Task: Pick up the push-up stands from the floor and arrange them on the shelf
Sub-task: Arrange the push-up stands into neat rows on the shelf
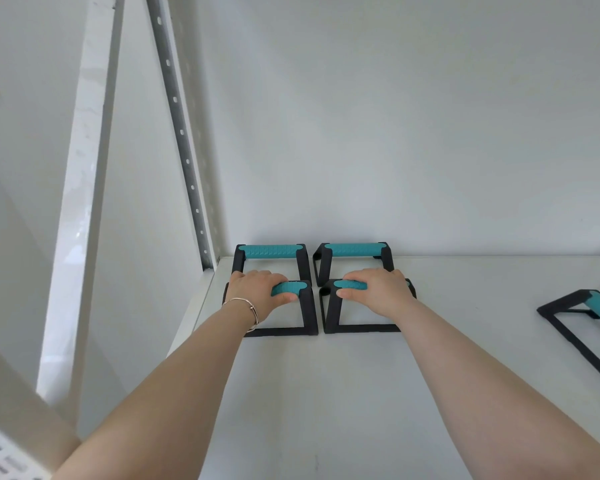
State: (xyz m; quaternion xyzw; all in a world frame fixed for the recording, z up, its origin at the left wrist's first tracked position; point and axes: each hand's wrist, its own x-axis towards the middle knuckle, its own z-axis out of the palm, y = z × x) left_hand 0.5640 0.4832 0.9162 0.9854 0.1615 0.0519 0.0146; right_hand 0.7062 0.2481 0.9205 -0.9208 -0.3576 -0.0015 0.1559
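Several black push-up stands with teal grips stand on the white shelf. Two are at the back by the wall: a back left stand and a back right stand. In front of them are a front left stand and a front right stand, both resting on the shelf side by side. My left hand is closed around the teal grip of the front left stand. My right hand is closed around the grip of the front right stand. A bracelet circles my left wrist.
Another push-up stand sits at the shelf's right edge, partly cut off by the frame. A perforated metal upright rises at the shelf's back left corner. A white wall stands behind the shelf, and a white post is at the left.
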